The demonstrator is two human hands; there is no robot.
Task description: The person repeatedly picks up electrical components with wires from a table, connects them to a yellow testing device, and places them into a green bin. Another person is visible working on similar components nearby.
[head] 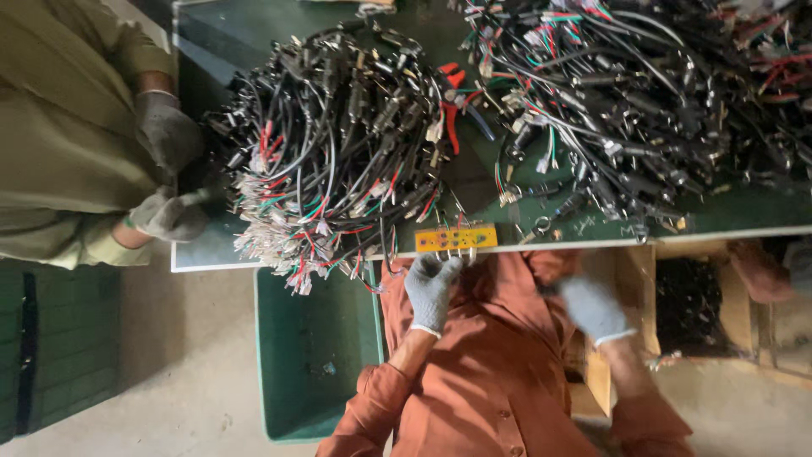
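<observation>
My left hand (431, 288), in a grey glove, reaches up to the near table edge. Its fingers pinch the metal wire ends hanging just under a small yellow-orange board (457, 239) that lies on that edge. My right hand (592, 309), also gloved and blurred, hovers lower over my orange shirt, below the table edge. Something small and dark shows beside its fingers, and I cannot tell whether it is held. A big bundle of black cables with red, green and white wire ends (334, 144) lies on the green table (744, 216), just left of the board.
A co-worker in olive clothes at the left has both gloved hands (169, 135) on the bundle's left side. Red-handled cutters (452, 101) lie behind the board. A second cable heap (643, 93) fills the right. Below are a green bin (313, 355) and a cardboard box (639, 288).
</observation>
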